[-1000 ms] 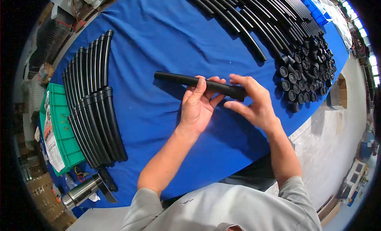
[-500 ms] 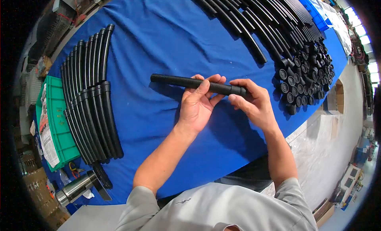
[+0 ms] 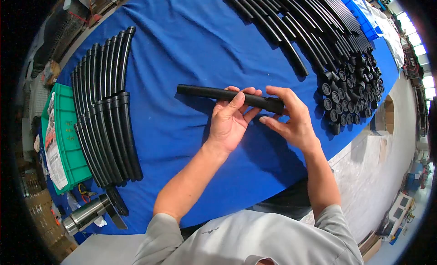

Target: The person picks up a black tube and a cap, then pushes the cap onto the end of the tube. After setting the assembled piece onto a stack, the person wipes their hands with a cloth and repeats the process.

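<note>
A black tube (image 3: 200,91) lies across my left hand (image 3: 230,121), whose fingers and thumb are wrapped round its middle. The tube's plain end points left, and its thicker capped end (image 3: 274,105) points right. My right hand (image 3: 293,121) is around that capped end with thumb and fingers spread apart; whether a fingertip touches it is hard to tell. Both hands are above the blue cloth (image 3: 182,142). On the right lies a heap of black round caps (image 3: 337,103), and beyond it many loose black tubes (image 3: 291,51).
Two rows of capped black tubes (image 3: 109,128) lie at the left. Beside them are a green crate (image 3: 73,160) and a steel cylinder (image 3: 84,217). A blue tray (image 3: 359,14) stands at the far right. The cloth's edge runs along the lower right.
The fingers of my right hand have opened from their grip on the tube's capped end. The tube and my left hand have shifted slightly to the right in view.
</note>
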Demonstrator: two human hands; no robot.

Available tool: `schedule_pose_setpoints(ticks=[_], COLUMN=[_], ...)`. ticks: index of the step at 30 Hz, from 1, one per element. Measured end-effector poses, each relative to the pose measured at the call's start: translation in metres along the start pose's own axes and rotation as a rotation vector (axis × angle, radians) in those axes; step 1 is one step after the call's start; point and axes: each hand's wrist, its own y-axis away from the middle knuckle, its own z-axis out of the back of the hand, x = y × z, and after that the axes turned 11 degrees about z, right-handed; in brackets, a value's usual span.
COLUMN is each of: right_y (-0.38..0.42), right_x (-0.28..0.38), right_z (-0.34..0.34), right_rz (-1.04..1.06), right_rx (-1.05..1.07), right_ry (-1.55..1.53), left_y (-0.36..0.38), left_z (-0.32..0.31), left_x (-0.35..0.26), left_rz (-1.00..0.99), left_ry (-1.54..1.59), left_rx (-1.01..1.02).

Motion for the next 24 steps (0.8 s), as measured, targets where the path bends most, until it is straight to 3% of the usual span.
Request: schedule_pose_setpoints(ticks=[3, 5, 7, 9, 12, 16, 19, 22, 23, 24], right_y=[0.005, 0.007, 0.006, 0.003, 0.007, 0.007, 0.006, 0.008, 0.011, 0.012], right_x=[-0.012, -0.008, -0.001, 0.005, -0.009, 0.001, 0.005, -0.012, -0.014, -0.01], right_z=[0.005, 0.013, 0.016, 0.01, 0.01, 0.016, 0.01, 0.006, 0.004, 0.006], right_rz=[0.159, -0.189, -0.244, -0.011, 0.249, -0.046, -0.037, 0.315, 0.288, 0.032], right_rx=[0.068, 0.148, 0.133, 0.026, 0.144, 0.201, 0.094, 0.106, 0.087, 0.104], right_ry=[0.071, -0.113, -0.154, -0.048, 0.179, -0.015, -0.041, 0.28, 0.278, 0.089], left_y=[0.001, 0.002, 0.002, 0.002, 0.001, 0.003, 0.002, 0.002, 0.002, 0.002], left_z=[-0.003, -0.004, -0.006, -0.006, -0.004, -0.01, -0.007, -0.007, -0.007, -0.005], left_x=[0.001, 0.001, 0.001, 0.001, 0.001, 0.0, 0.001, 0.0, 0.0, 0.001], left_rz=[0.005, 0.002, 0.004, 0.005, 0.014, 0.023, 0.005, 0.003, 0.005, 0.008], left_ry=[-0.018, -0.037, -0.05, -0.058, -0.053, -0.039, -0.039, -0.04, -0.04, -0.051], left_rx=[-0.013, -0.034, -0.061, -0.061, -0.036, -0.055, -0.073, -0.077, -0.077, -0.068])
